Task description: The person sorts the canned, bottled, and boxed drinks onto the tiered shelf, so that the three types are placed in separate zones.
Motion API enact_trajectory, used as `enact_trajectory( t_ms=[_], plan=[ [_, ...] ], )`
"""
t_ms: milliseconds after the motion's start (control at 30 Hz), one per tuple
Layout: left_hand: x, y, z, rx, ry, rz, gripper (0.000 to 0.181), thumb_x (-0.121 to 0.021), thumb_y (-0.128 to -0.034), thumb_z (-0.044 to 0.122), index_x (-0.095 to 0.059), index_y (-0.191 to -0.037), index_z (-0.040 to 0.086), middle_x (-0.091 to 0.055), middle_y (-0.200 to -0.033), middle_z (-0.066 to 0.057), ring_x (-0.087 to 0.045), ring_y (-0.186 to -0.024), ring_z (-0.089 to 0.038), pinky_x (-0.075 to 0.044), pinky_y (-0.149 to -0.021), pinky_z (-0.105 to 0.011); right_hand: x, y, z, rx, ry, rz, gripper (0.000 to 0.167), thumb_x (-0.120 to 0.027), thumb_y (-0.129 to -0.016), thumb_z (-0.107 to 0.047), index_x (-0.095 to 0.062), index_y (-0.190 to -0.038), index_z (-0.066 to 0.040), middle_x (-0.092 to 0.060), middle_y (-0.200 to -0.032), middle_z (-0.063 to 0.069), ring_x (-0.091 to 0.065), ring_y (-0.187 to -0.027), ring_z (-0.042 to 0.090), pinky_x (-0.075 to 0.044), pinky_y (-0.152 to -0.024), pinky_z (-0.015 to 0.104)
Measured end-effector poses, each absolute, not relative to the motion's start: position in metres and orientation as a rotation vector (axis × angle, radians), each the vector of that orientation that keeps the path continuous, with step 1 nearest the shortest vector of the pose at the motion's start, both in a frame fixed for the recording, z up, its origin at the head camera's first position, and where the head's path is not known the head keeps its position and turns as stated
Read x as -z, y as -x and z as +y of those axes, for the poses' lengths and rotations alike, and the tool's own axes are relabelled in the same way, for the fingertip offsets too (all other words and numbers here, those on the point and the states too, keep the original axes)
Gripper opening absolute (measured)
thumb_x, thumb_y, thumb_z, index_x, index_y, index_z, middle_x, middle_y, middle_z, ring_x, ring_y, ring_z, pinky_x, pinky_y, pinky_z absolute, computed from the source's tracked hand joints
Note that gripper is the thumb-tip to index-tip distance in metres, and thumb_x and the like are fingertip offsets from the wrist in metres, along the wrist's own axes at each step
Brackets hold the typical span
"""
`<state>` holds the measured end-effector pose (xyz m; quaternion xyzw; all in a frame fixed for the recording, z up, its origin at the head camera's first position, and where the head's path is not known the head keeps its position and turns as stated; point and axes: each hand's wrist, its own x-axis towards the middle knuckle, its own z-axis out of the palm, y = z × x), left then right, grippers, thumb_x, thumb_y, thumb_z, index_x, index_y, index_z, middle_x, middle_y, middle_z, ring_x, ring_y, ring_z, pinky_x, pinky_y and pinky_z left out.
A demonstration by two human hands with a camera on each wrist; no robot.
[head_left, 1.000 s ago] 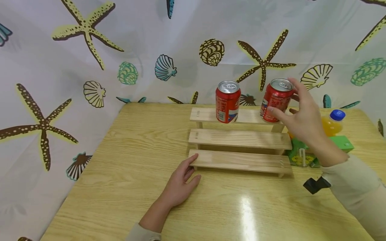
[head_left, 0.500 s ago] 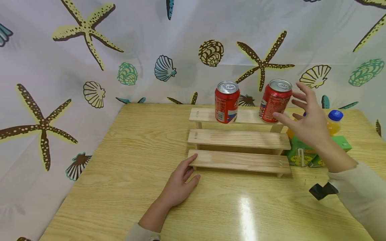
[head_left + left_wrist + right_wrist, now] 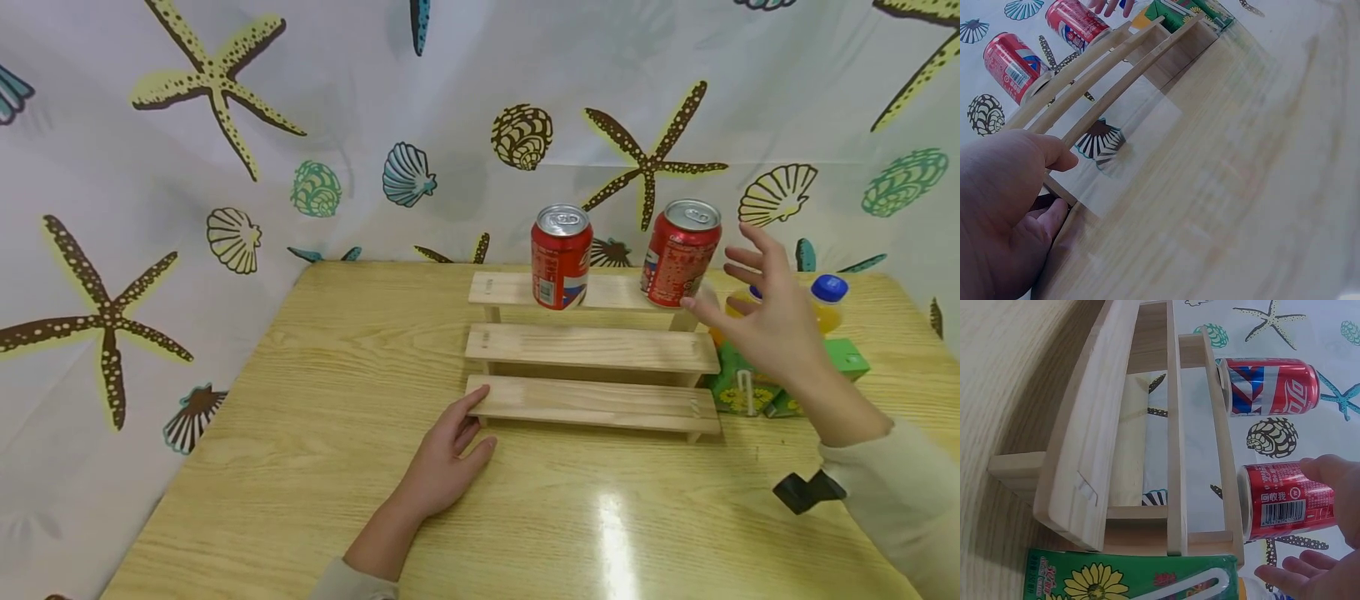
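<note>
At the far left, a pale cloth (image 3: 247, 142) printed with starfish and shells rises behind a wood-grain table (image 3: 322, 375). The person's left hand (image 3: 442, 471) comes in from a light sleeve (image 3: 360, 579) at the lower edge. Its fingers are relaxed, slightly bent, and touch the left end of the lowest step of a wooden shelf (image 3: 592, 346); the thumb sits apart from the forefinger, in front of that end.

The shelf has three steps, the highest at the back. On the top step stand two red cans, upright and apart: the left can (image 3: 561, 258) nearer the middle, and the right can (image 3: 681, 254) near the right end.

Just right of that can is the right hand (image 3: 780, 321), fingers spread wide and gripping nothing. Its thumb tip overlaps the can's lower edge; whether it touches cannot be told. Beyond and below this hand, beside the shelf's right end, are a green carton (image 3: 727, 392) with yellow flowers and a blue-capped bottle (image 3: 827, 312) of orange drink, partly hidden.
</note>
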<state>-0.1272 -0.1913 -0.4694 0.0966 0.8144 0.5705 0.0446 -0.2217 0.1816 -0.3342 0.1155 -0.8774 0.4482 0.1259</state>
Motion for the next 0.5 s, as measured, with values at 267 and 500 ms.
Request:
enact_trajectory(
  t_ms=[267, 500],
  plan=[
    [0.471, 0.128, -0.191, -1.756, -0.318, 2.47, 0.064, -0.062, -0.0994, 0.011, -0.033, -0.156, 0.021, -0.029, -0.161, -0.009, -0.036, -0.146, -0.028, -0.037, -0.119, -0.028, 0.338, 0.214, 0.186, -1.335, -0.312, -2.546, 0.099, -0.08, -0.086, -0.022, -0.015, -0.16, -0.029, -0.038, -0.155, 0.019, -0.045, -0.138, 0.042, -0.048, -0.102, 0.064],
    [0.47, 0.128, -0.191, -1.73, -0.321, 2.483, 0.065, -0.061, -0.0996, 0.012, -0.032, -0.156, 0.021, -0.029, -0.161, -0.009, -0.037, -0.146, -0.029, -0.037, -0.118, -0.027, 0.341, 0.209, 0.19, -1.331, -0.283, -2.541, 0.1, -0.081, -0.085, -0.018, -0.015, -0.16, -0.03, -0.041, -0.153, 0.016, -0.047, -0.137, 0.039, -0.049, -0.101, 0.058]
  ],
)
